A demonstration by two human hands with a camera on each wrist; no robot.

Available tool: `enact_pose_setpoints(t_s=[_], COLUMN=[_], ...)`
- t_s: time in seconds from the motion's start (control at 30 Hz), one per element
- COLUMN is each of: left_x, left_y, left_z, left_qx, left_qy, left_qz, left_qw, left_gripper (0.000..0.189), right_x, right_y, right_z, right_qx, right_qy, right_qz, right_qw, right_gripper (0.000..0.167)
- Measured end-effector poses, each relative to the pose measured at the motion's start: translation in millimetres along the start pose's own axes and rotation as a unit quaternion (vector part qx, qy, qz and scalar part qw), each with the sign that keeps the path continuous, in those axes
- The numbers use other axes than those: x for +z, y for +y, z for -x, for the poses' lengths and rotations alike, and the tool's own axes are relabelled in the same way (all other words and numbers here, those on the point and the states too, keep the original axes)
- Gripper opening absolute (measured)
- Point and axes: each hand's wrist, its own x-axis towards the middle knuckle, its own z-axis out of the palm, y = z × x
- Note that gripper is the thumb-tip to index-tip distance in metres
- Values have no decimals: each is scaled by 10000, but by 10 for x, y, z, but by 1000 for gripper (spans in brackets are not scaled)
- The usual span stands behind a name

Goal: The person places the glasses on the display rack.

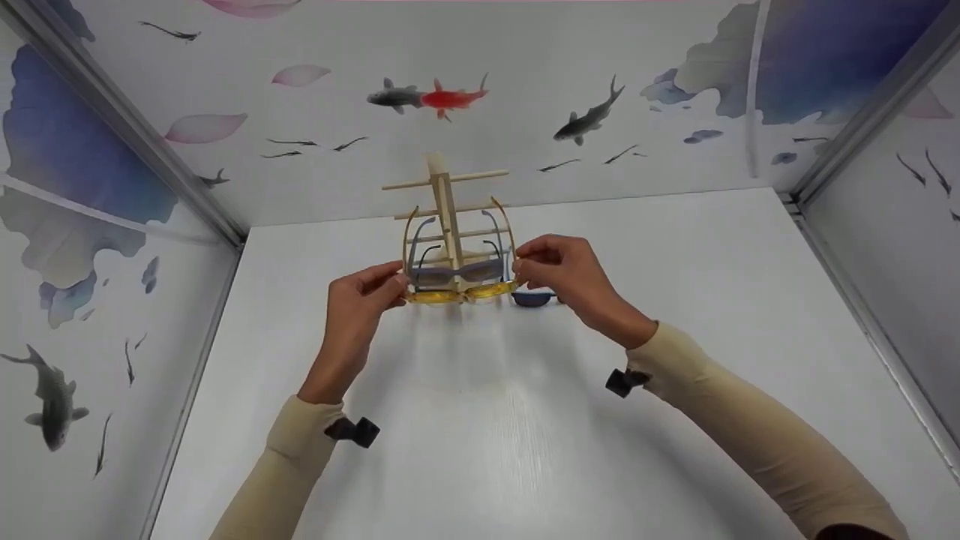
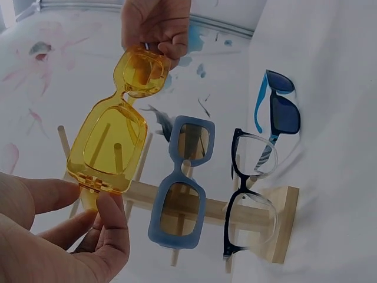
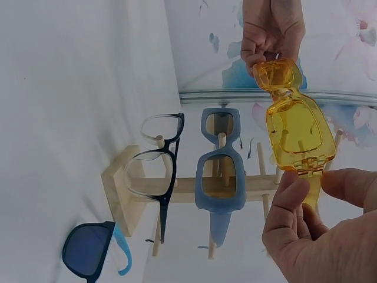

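Yellow translucent sunglasses point(image 1: 436, 297) are held between my two hands, in front of a wooden display rack point(image 1: 444, 202). My left hand point(image 1: 361, 304) pinches one temple near its hinge. At the opposite hinge, the fingers and thumb of my right hand point(image 1: 566, 274) pinch the other temple. In the left wrist view, the yellow sunglasses point(image 2: 109, 141) are unfolded and apart from the blue-grey sunglasses point(image 2: 179, 183) on the rack. Dark-and-clear eyeglasses point(image 3: 154, 156) sit on the rack's pegs closer to its base.
Dark-lensed sunglasses with blue temples point(image 3: 88, 250) lie on the white table point(image 1: 480, 435) beside the rack base point(image 3: 122, 188). A wall point(image 1: 517, 45) printed with fish stands behind the rack, and side walls point(image 1: 75, 300) flank the table.
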Motion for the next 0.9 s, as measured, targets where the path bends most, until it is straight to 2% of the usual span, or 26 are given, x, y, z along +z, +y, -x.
enact_pose_setpoints(t_s=[0.3,0.9], left_x=[-46,-66], left_y=[44,176], left_z=[-164,-423], left_qx=[-104,-253], left_qy=[-67,-11], left_qz=[-71,-186], left_qw=[9999,9995], left_gripper=[35,34], right_x=[28,31], right_y=[-25,-82], right_z=[-197,-452], right_qx=[456,789], right_qy=[134,283], right_qz=[-187,-406], right_qw=[9987,9957], right_gripper=[31,37])
